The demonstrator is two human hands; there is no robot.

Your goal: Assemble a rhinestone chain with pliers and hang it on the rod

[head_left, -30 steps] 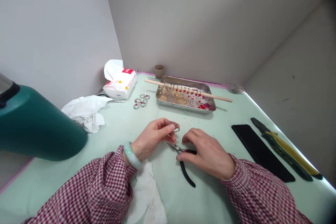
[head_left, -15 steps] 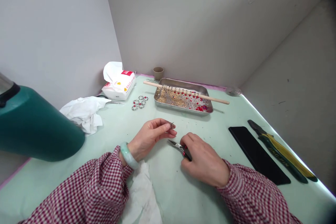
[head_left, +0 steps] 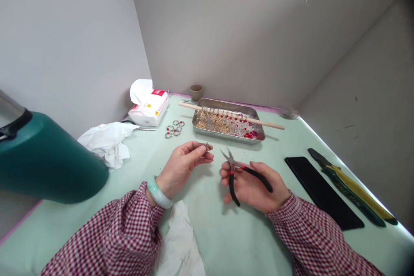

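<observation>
On my feed, the left hand (head_left: 179, 164) pinches a small metallic piece (head_left: 208, 147) between thumb and fingers over the middle of the counter (head_left: 226, 246); those fingers cover most of it, so I can't make out its full shape. To the right, the right hand (head_left: 255, 189), palm up, holds pliers (head_left: 232, 163) loosely, fingers partly curled, handles spread, tips pointing far and left. I judge the step in hand as readying the pliers beside the piece. The next move calls for a firmer grip round both handles.
</observation>
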